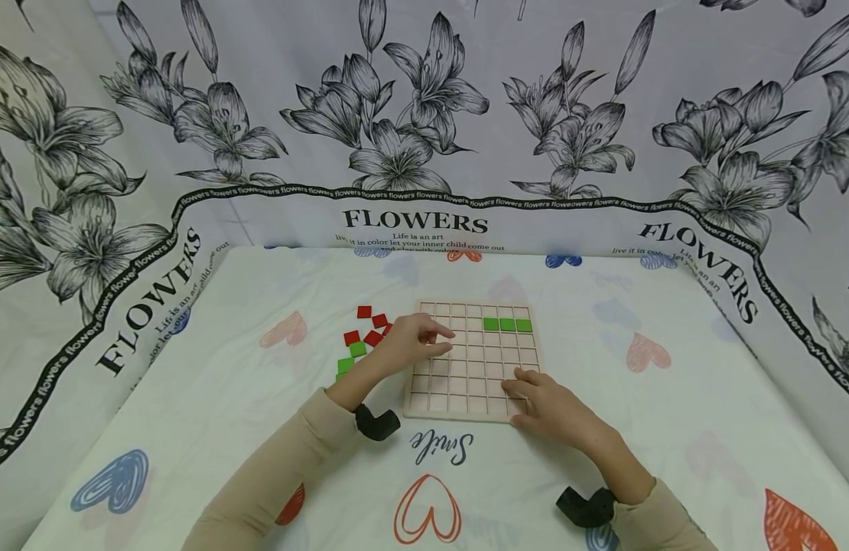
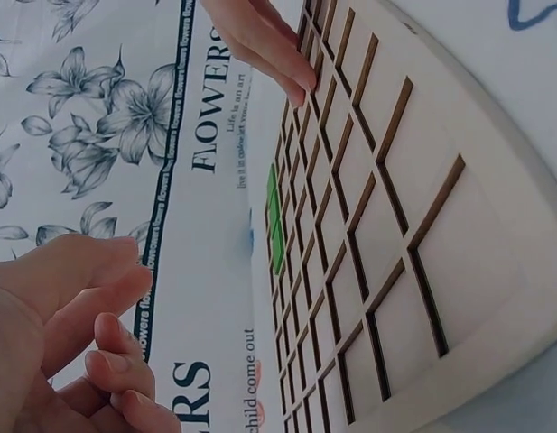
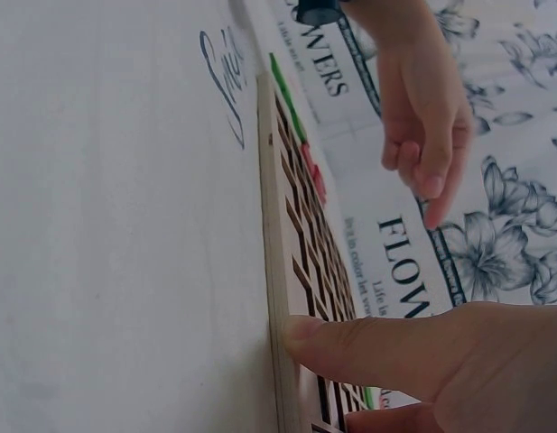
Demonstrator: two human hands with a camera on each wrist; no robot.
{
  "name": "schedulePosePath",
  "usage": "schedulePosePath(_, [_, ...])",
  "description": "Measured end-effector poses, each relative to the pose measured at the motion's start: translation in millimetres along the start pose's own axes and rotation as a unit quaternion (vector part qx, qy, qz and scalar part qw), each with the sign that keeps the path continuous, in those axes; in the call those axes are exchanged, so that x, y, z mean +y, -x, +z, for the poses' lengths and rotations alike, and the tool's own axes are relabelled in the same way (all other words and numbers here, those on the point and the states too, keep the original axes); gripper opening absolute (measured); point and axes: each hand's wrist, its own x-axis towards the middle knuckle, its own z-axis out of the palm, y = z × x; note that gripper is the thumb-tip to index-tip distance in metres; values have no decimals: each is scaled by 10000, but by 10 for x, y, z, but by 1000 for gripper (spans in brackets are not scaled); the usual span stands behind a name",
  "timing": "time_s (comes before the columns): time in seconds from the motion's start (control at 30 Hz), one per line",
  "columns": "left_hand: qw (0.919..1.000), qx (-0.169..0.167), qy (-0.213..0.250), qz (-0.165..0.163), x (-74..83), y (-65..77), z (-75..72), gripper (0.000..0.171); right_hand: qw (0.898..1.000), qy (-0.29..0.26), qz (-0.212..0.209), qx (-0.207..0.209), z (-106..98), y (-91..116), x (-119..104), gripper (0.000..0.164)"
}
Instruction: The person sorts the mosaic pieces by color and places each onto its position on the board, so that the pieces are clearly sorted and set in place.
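A wooden grid board (image 1: pixel 459 373) lies on the table, and three green square tiles (image 1: pixel 507 324) sit in a row in its cells near the far right corner. My left hand (image 1: pixel 409 340) hovers above the board's left part with fingers loosely bent; no tile shows between thumb and fingers in the left wrist view. At the near right corner, my right hand (image 1: pixel 551 405) rests on the board. Its fairly straight thumb (image 3: pixel 368 347) presses the front edge, and fingertips touch the grid.
Left of the board lie several loose red tiles (image 1: pixel 364 312) and green tiles (image 1: pixel 346 365), some partly hidden by the left arm. A white cloth with printed hearts (image 1: pixel 648 352) covers the table. Behind it hangs a flower-printed curtain (image 1: pixel 424 115). Black straps (image 1: pixel 378 423) show at the wrists.
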Motion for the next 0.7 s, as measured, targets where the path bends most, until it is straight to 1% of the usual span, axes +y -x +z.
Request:
schedulePosePath(0.07, [10000,7,-18,-8,-4,31,-11,25,10000,-4,6,0,-7,4,-12,51])
schedulePosePath(0.3, [9998,127,-77,114,-8,133,-66,23,10000,13,61,-10,-19,15,-33,51])
schedulePosePath(0.5, [9998,181,-100,-13,-58,218,-109,23,10000,-9,92,-25,-21,18,-32,51])
schedulePosePath(0.57, [9997,220,-111,1,-79,243,-127,23,10000,-8,90,-26,-24,20,-32,52])
schedulePosePath(0.7, [9994,295,-138,130,-111,300,-170,22,10000,7,45,-13,-27,20,-33,52])
